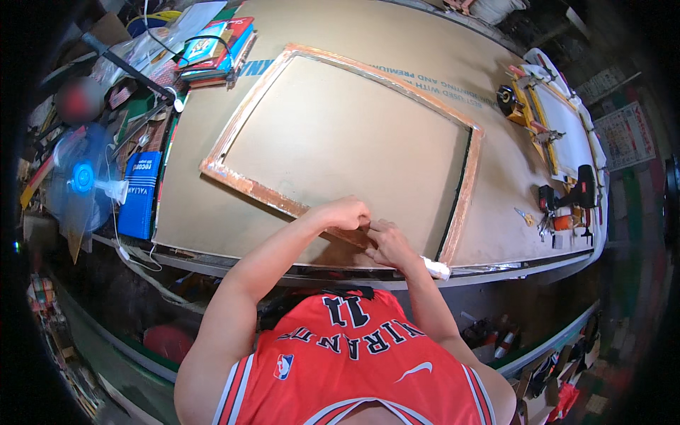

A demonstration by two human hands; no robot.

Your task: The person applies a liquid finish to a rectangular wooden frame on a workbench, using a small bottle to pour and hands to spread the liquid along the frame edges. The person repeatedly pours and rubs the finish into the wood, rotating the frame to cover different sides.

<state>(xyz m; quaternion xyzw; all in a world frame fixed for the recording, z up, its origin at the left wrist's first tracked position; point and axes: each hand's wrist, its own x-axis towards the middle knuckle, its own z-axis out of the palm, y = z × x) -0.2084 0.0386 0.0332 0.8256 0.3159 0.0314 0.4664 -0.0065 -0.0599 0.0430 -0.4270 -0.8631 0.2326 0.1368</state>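
Hands meet on the near rail of a wooden frame [453, 212] that lies flat on the surface [212, 212], close to its near edge. The frame is a large open rectangle with copper-coloured rails; its long axis runs from the near left corner of the surface toward the far right, so the whole frame sits skewed to the edge. The left hand [345, 212] rests knuckles-up on the near rail, fingers curled down onto it. The right hand [388, 243] touches the same rail just beside the left, fingers narrow and pinched on the wood; what lies between them I cannot tell. A white roll [437, 268] lies at the near edge by the right wrist. Books [216, 46] are stacked at the far left corner, and a cordless drill [577, 193] lies near the right edge.
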